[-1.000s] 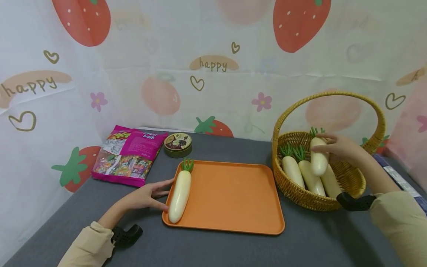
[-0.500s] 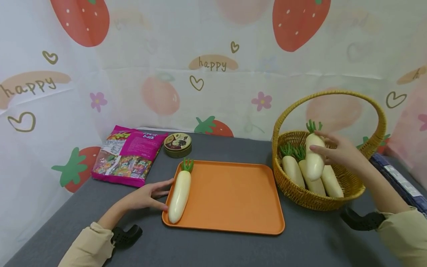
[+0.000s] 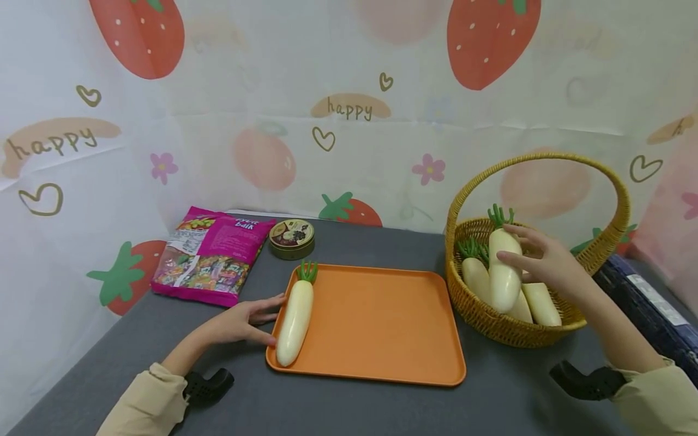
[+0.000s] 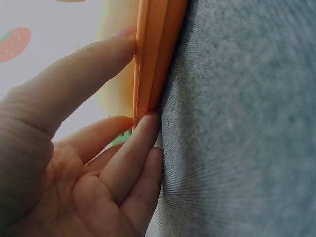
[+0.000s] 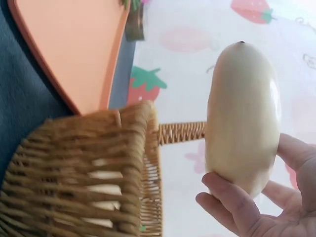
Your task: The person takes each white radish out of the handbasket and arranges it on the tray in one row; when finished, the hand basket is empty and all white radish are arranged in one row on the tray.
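Observation:
My right hand grips a white radish near its green top, thumb on one side and fingers on the other. The radish hangs tilted above the front of a wicker basket, where several other radishes lie, partly covered by it. In the right wrist view the held radish shows its pale tip upward. My left hand rests against the left edge of an orange tray, its fingers and thumb fairly straight. One radish lies along that side of the tray.
Behind the tray stand a pink candy bag and a round tin. The basket's tall handle arches over its opening. A dark blue item with a white label lies right of the basket. A printed curtain hangs behind.
My right hand has lifted the radish off the others and brought it left, toward the basket's tray side. The left hand and the radish on the tray have stayed in place.

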Demonstrator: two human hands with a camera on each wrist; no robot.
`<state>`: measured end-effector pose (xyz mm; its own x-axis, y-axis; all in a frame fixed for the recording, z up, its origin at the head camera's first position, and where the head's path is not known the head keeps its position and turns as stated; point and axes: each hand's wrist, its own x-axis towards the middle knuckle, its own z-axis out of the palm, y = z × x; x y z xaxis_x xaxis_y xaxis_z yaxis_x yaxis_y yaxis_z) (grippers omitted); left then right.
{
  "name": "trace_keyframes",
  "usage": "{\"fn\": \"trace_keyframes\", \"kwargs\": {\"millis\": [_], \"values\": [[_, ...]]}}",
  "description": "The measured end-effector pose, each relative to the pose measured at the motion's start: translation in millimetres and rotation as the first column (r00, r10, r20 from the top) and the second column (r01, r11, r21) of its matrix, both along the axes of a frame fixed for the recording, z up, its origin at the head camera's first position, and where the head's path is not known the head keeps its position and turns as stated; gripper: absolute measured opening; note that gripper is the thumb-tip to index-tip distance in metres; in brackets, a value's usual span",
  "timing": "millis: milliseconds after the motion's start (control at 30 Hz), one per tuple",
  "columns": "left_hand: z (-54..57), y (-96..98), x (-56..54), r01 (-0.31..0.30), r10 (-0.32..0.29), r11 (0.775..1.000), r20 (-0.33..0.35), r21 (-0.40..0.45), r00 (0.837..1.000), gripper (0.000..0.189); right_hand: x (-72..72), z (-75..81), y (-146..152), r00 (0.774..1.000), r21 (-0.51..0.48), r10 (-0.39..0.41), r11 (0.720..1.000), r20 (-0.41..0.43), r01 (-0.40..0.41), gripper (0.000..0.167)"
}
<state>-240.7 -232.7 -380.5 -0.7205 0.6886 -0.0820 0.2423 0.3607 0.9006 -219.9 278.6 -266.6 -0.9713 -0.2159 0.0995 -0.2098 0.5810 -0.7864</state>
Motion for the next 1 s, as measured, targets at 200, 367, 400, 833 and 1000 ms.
{"fn": "trace_keyframes", "kwargs": {"millis": [200, 367, 400, 833, 1000], "values": [[3.0, -2.8, 0.5, -0.026, 0.026, 0.998, 0.006, -0.049, 1.000, 0.076, 9.0, -4.8, -8, 1.000, -0.025, -0.009, 1.000, 0.023, 0.009, 0.069], [5.1, -3.7, 0.4, -0.030, 0.030, 0.999, 0.005, -0.040, 1.000, 0.076, 15.0, -5.1, -16, 1.000, -0.057, 0.005, 0.998, 0.009, -0.005, 0.066], [5.4, -3.4, -0.1, -0.026, 0.026, 0.999, 0.005, -0.035, 1.000, 0.076, 16.1, -5.1, -17, 1.000, -0.059, 0.008, 0.998, 0.003, -0.008, 0.066], [3.0, -0.1, 0.7, -0.009, 0.009, 1.000, 0.008, -0.012, 1.000, 0.074, 34.2, -20.1, -45, 0.998, -0.119, 0.065, 0.991, -0.006, -0.066, 0.064], [3.6, 0.6, 1.7, -0.029, 0.029, 0.999, 0.008, -0.034, 1.000, 0.075, 39.2, -20.9, -55, 0.995, -0.179, 0.097, 0.980, 0.034, -0.090, 0.064]]}}
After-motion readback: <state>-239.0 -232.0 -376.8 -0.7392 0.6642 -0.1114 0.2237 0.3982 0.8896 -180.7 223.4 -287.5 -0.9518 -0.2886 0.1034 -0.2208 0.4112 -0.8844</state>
